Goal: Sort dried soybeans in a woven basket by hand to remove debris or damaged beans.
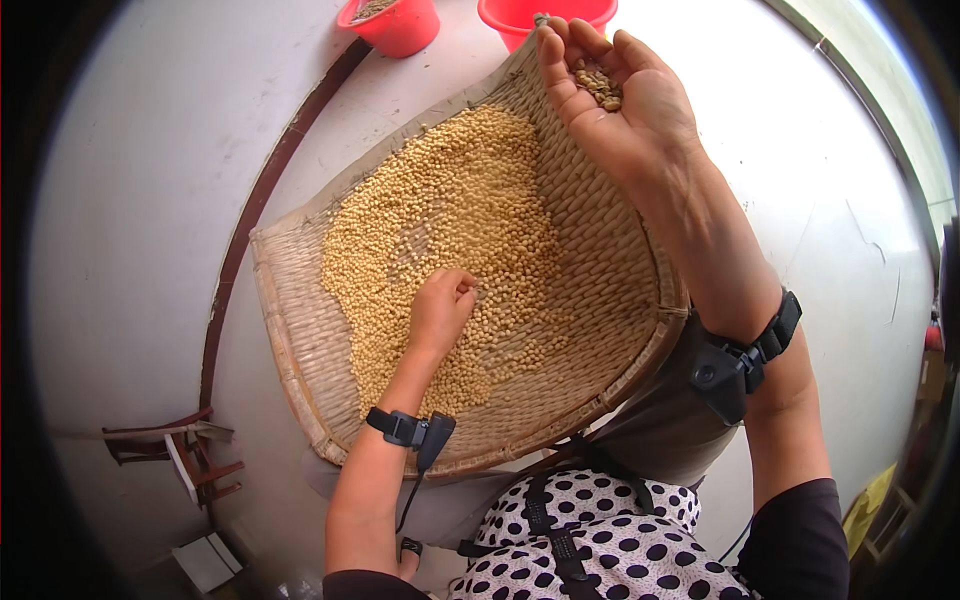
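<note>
A woven winnowing basket (600,330) with a bound wooden rim lies in front of me, tilted in view. Pale yellow soybeans (480,195) are spread over much of its weave. My left hand (442,311) is low over the soybeans, thumb and fingertips pinched together; whether a bean is between them is hidden. Beyond the basket's upper right side, my right hand (622,97) is turned palm up and cupped. In that palm rests a small heap of brownish, discoloured beans (598,86).
A red plastic bucket (401,34) holding brownish material stands at the top, with a red basin (510,19) to its right, partly behind the basket's tip. At lower left are a wooden chair (187,450) and a pale box (208,561). Black straps with devices (739,367) circle both forearms.
</note>
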`<action>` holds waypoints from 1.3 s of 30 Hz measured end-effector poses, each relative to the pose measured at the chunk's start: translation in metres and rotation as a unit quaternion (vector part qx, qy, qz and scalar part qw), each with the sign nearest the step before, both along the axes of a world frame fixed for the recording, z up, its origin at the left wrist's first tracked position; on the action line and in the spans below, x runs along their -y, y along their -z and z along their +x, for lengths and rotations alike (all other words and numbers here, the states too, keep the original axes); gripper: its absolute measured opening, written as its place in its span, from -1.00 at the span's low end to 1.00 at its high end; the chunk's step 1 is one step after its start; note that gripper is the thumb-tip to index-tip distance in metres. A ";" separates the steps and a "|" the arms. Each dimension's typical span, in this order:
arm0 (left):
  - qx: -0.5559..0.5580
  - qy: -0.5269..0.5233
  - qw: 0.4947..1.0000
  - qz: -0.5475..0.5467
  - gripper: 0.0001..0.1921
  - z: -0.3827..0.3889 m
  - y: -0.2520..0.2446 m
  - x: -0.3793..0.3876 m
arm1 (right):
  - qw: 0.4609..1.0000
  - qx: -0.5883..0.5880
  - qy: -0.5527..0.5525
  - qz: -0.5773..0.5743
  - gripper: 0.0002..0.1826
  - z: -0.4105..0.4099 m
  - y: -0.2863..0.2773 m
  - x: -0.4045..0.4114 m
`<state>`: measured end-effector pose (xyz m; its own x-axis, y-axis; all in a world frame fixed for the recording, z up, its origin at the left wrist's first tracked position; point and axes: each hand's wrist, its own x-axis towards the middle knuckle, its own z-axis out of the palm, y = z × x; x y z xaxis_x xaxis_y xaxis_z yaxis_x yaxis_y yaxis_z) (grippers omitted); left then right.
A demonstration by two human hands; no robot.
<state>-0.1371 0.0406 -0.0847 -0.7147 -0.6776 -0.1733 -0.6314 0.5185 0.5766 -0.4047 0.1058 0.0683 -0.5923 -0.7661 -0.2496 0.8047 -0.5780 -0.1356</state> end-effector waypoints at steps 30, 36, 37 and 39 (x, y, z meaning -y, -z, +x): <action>-0.043 0.006 0.999 -0.016 -0.90 0.017 -0.007 0.027 | 0.987 -0.072 -0.106 0.098 -0.62 0.039 0.000 0.000; -0.336 -0.078 0.904 0.254 -0.92 -0.032 -0.126 0.003 | 0.960 -0.041 -0.241 0.139 -0.63 0.067 0.022 0.001; -0.337 -0.078 0.903 0.254 -0.92 -0.043 -0.141 -0.002 | 0.959 -0.042 -0.242 0.140 -0.63 0.069 0.023 0.000; -0.313 0.000 0.949 0.017 -0.91 -0.060 -0.166 -0.011 | 0.951 -0.035 -0.273 0.139 -0.63 0.075 0.018 -0.003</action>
<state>-0.1968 0.0521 0.0813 -0.6847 -0.6792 0.2644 -0.1585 0.4929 0.8555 -0.3292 0.1088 0.0504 -0.1464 -0.8744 -0.4626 0.9583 -0.0095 -0.2855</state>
